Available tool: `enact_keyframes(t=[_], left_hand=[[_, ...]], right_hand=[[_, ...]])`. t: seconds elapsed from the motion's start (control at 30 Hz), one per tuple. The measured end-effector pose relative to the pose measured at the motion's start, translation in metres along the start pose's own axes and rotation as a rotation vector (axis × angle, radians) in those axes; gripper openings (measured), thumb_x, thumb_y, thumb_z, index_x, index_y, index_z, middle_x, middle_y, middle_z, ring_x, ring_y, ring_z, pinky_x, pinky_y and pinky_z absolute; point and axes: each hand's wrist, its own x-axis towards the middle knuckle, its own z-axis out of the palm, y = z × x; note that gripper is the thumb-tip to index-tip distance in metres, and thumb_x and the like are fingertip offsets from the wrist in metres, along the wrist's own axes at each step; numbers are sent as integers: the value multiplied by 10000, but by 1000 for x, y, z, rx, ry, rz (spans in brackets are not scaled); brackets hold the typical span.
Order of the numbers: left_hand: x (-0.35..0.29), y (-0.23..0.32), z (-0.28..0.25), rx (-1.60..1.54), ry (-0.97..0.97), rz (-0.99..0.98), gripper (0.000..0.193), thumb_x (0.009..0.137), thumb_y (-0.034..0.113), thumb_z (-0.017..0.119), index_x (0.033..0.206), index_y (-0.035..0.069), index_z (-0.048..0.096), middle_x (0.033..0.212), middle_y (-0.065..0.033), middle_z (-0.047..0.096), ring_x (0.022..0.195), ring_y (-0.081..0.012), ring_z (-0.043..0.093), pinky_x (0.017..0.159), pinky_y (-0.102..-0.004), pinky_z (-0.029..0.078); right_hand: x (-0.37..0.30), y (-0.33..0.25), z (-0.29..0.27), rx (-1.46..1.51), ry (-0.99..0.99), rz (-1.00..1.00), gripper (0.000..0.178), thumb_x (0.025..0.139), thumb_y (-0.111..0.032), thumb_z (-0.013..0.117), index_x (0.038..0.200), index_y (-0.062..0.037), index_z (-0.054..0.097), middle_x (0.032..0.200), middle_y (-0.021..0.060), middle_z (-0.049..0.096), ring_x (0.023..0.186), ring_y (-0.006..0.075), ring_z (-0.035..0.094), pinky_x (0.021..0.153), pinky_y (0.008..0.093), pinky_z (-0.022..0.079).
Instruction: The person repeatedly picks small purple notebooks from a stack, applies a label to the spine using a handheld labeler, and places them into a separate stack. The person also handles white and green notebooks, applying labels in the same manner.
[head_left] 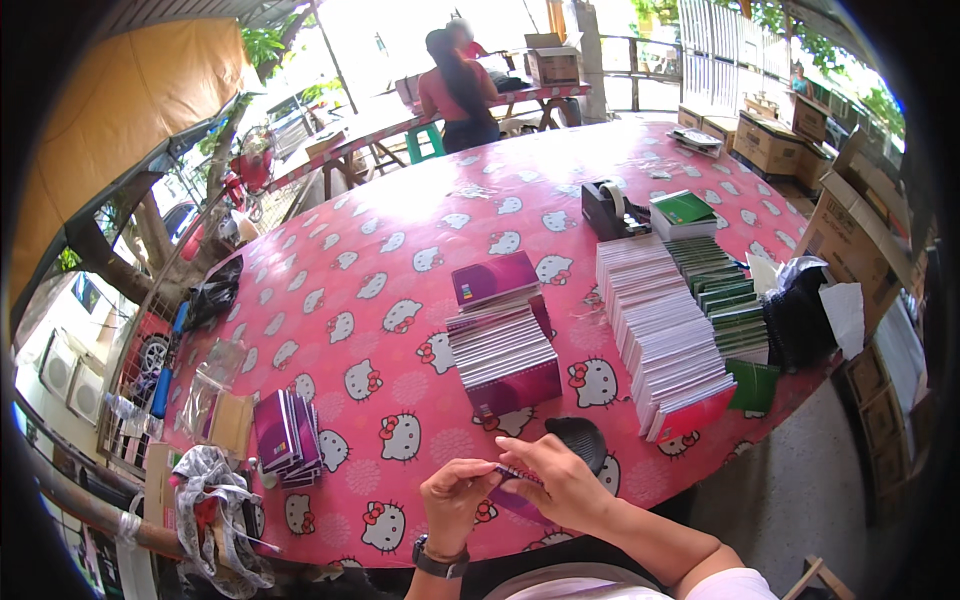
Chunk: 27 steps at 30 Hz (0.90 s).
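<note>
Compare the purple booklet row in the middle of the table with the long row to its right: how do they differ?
The purple booklet row is shorter and runs from the table's middle toward the hands; the long white-edged row is plainly longer and sits nearer the tape dispenser. The purple row ends in a purple cover; the long row ends in a red one. Both are booklets overlapped like fallen dominoes on the pink tablecloth.

An open-air packing workplace under an awning was shown. Rows of small booklets (665, 335) were stacked on a surface (400, 250) covered in pink cartoon-cat cloth, beside a tape dispenser (610, 208). Cardboard boxes (770, 140) were piled along the right; trees and a fence (725, 50) were seen behind.
</note>
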Motion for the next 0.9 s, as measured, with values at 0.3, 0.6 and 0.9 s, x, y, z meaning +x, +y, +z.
enact_keyframes(t=[0.3,0.6,0.9], left_hand=[[-2,3,-1,-125,-9,-46,165,754,-129,669,880,-23,669,892,-74,642,784,-102,596,688,-207,482],[0,8,-3,-180,-55,-46,272,773,-111,663,1018,-14,594,890,-85,640,798,-113,607,700,-221,498],[-2,9,1,-135,-62,4,447,768,-65,699,1112,52,438,891,-112,639,785,-128,611,690,-221,490]], right_hand=[[2,-9,7,64,55,18,291,784,-87,685,1054,-41,587,832,94,606,772,256,571,677,353,476],[-1,-6,11,56,84,26,213,787,-66,710,979,-24,628,858,78,648,750,160,630,616,263,520],[-6,-8,9,95,124,58,207,818,-174,705,921,-12,628,796,87,638,693,165,624,578,255,493]])
